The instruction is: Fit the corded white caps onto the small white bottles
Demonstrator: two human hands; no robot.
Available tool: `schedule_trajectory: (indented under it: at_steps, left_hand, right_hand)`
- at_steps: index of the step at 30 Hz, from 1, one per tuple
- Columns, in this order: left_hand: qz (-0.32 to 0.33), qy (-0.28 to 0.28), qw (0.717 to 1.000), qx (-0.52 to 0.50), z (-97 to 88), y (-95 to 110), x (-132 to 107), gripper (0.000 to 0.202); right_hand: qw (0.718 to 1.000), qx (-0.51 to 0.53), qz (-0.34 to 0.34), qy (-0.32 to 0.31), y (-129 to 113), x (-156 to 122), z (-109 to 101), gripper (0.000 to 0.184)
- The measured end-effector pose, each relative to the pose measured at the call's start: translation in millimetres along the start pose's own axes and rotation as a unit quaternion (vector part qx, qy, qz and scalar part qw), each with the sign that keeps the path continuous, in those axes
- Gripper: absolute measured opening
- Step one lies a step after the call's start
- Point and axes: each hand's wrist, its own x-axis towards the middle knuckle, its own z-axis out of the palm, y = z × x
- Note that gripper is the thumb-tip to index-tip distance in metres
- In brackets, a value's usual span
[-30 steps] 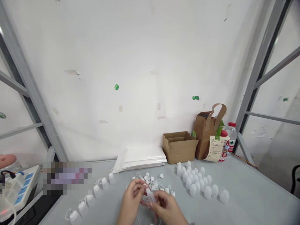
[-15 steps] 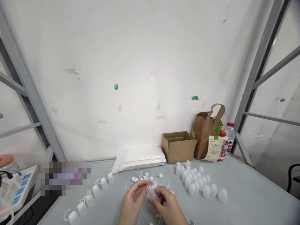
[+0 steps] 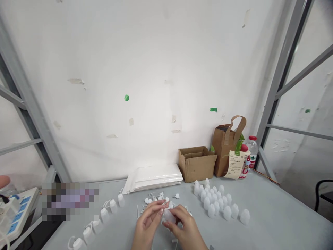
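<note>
Low in the middle of the view, my left hand point(image 3: 148, 219) and my right hand point(image 3: 184, 227) hold a small translucent plastic bottle point(image 3: 169, 216) between them. My fingers hide much of it. Just behind my hands lies a heap of small white tethered caps point(image 3: 156, 199). To the left, a curved row of white bottles with looped tethers point(image 3: 104, 215) runs along the table. To the right stands a tight group of uncapped translucent bottles point(image 3: 213, 203).
A stack of flat white packets point(image 3: 153, 177), an open cardboard box point(image 3: 196, 164), a brown paper bag point(image 3: 222, 152) and a water bottle point(image 3: 251, 149) stand along the wall at the back of the grey table point(image 3: 270, 208). A power strip point(image 3: 17, 211) sits off the left edge.
My hands have closed in around the bottle, which now lies lower and is more hidden by my fingers. The whole scene has shifted slightly left in view.
</note>
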Motion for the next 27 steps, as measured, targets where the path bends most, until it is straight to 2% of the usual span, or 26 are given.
schedule_trajectory:
  at_steps: [8, 13, 16, 20, 27]
  left_hand:
    - [-0.053, -0.023, 0.998, -0.011, 0.8, 8, -1, 0.025]
    - [-0.086, 0.002, 0.996, -0.036, 2.9, 9, 0, 0.025]
    - [-0.091, 0.013, 0.995, -0.049, 3.7, 8, 1, 0.024]
    - [-0.095, -0.003, 0.995, -0.024, 1.5, 9, 1, 0.025]
    - [-0.089, -0.022, 0.996, -0.020, -1.4, 13, 0, 0.022]
  right_hand:
    - [0.999, -0.013, -0.039, 0.036, 7, -2, 2, 0.019]
    - [0.997, -0.025, -0.062, 0.043, 15, -1, 4, 0.026]
    - [0.998, -0.028, -0.045, 0.033, 15, 0, 3, 0.030]
    - [0.999, -0.030, -0.025, 0.016, 10, 0, 2, 0.032]
    - [0.997, -0.029, -0.065, 0.008, 14, -3, 4, 0.038]
